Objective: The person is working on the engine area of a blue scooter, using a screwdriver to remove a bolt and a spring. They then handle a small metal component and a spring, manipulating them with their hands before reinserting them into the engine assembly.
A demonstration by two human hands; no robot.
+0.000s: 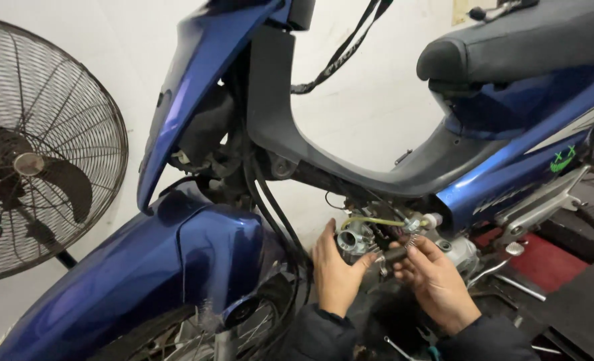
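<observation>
A: R hand (437,284)?
B: Closed on a dark tool (396,254), long axis pointing left at the carb (354,238).
A: L hand (336,271)?
B: Nearer, cupping the carb from the left, under the frame (350,177).

Workshop corner with fan, wall and mat

A caged fan (33,160) stands at the left against the white wall (370,100); a black strap (340,50) hangs down before that wall, and a red mat (544,257) lies on the floor at the right.
</observation>
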